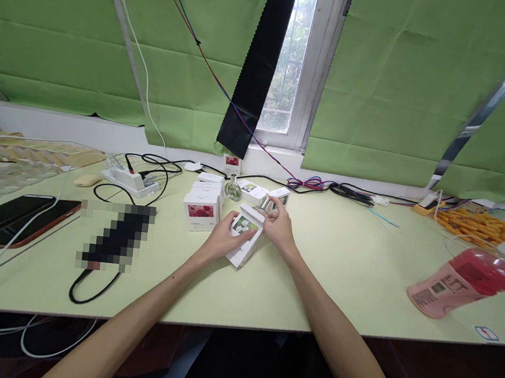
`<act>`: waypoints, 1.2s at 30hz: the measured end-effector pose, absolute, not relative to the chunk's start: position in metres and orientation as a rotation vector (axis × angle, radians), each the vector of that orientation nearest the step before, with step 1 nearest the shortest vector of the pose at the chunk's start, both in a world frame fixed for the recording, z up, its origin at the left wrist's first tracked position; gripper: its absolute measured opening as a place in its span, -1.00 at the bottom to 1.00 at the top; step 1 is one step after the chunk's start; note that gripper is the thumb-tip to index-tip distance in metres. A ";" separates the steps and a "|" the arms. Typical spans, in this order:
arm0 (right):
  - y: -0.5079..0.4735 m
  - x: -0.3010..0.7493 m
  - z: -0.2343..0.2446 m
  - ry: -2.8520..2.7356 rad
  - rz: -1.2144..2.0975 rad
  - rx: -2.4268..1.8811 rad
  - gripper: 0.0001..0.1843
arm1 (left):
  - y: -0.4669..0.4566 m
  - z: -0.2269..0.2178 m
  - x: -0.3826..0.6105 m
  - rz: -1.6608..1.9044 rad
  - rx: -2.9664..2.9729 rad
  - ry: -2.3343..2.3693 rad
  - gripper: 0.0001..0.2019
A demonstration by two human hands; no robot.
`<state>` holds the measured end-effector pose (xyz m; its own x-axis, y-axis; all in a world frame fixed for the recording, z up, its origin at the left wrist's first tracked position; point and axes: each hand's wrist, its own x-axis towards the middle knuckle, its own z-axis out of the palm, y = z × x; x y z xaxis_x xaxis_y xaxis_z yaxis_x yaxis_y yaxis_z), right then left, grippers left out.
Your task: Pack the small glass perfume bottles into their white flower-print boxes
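Note:
My left hand (222, 235) is closed around a small white carton (237, 255) with a white-flower picture, tilted with its top end away from me. At that top end, my right hand (281, 228) pinches a small clear glass bottle (264, 205), partly hidden by the fingers and carton. Whether the bottle is partly inside the carton I cannot tell. Just beyond, a rounded glass bottle (233, 189) stands on the table. Left of it is a row of white cartons (202, 212) with red-flower pictures. More flower-printed cartons (254, 193) lie behind my hands.
A pink drink bottle (445, 284) leans at the right. On the left are two phones (27, 222), a blurred-out dark object (116, 238) and a white power strip (129, 181). Cables (351, 193) run along the back edge. Orange pieces (474, 227) are heaped at far right.

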<state>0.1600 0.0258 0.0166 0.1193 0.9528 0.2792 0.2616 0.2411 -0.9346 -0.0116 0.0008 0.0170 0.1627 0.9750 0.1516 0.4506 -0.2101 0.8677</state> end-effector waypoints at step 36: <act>0.024 0.160 0.020 -1.416 0.708 -1.260 -0.38 | 0.004 0.012 -0.012 0.999 1.813 1.358 -0.44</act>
<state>0.1602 0.0242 0.0202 0.1199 0.9410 0.3165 0.3121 0.2669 -0.9118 -0.0125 0.0035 0.0123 0.1716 0.9669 0.1891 0.4685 -0.2489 0.8477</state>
